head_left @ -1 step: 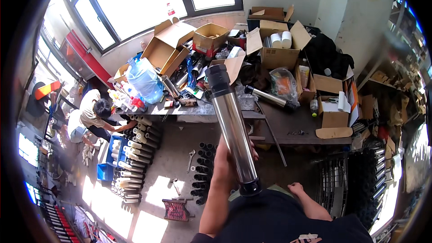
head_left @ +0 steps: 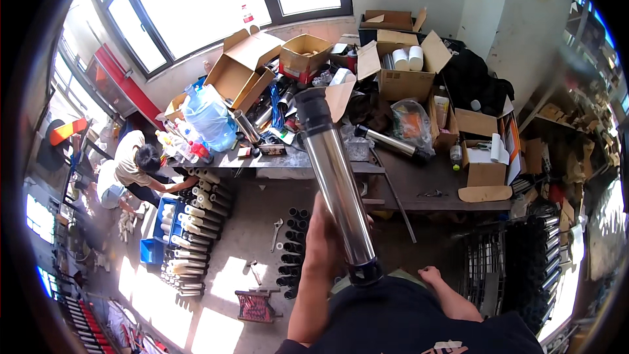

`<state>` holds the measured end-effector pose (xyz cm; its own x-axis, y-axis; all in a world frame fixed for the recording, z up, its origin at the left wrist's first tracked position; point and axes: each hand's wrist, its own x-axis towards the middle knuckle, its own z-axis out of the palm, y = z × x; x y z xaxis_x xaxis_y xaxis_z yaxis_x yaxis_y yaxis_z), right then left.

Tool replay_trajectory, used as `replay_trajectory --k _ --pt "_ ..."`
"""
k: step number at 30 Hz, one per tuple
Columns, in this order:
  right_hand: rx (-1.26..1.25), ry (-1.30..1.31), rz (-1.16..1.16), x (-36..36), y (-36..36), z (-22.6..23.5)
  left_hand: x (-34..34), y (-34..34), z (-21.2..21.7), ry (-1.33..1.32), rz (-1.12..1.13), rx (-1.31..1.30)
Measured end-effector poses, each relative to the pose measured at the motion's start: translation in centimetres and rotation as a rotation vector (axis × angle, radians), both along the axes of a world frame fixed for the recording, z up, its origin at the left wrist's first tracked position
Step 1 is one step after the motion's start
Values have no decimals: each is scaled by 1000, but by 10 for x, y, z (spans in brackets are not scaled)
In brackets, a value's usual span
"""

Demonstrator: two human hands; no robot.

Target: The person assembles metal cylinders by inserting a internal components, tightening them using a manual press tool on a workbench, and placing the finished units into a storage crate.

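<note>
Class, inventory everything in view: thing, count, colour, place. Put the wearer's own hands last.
Metal tube: one, silver with black ends, left hand
Second tube: one, silver and black, right bench
Cardboard boxes: several, brown, benches
Large bottle: one, blue, left bench
Bins: two, blue, left floor
Pale tubes: many, white, left floor
Short cylinders: many, black, floor
Wrench: one, grey, floor
Large window: one, dark-framed, upper left
Co-worker: at least one, beige top, far left
Left hand: one, bare, around metal tube
Right hand: one, bare, lower right
</note>
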<state>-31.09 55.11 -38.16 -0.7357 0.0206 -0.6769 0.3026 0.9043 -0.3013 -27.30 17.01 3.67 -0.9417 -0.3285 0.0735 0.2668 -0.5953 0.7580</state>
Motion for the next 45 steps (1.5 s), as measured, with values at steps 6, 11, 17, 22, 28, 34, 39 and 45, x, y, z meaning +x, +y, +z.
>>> replay_trajectory --k 6,11,17,22,28,34,39,45 --pt "-6 30 61 -14 4 -14 -33 -1 -74 290 -417 511" --pt "-84 11 20 -27 2 -18 -25 -19 -75 -141 -155 557" --pt "35 79 87 -12 18 -33 -20 -37 -64 -372 -82 333" --pt "19 -20 34 -5 7 -16 -15 -38 -65 -288 -141 468" --pt "-11 11 19 -4 -7 0 -21 -29 -72 -30 -248 648" --pt "-53 29 40 -8 -14 3 -31 -24 -74 45 -309 667" --pt "-20 -1 28 -2 -7 0 -34 -20 -62 -144 -223 557" --pt "-20 -51 47 12 3 -8 -44 -12 -76 273 -355 689"
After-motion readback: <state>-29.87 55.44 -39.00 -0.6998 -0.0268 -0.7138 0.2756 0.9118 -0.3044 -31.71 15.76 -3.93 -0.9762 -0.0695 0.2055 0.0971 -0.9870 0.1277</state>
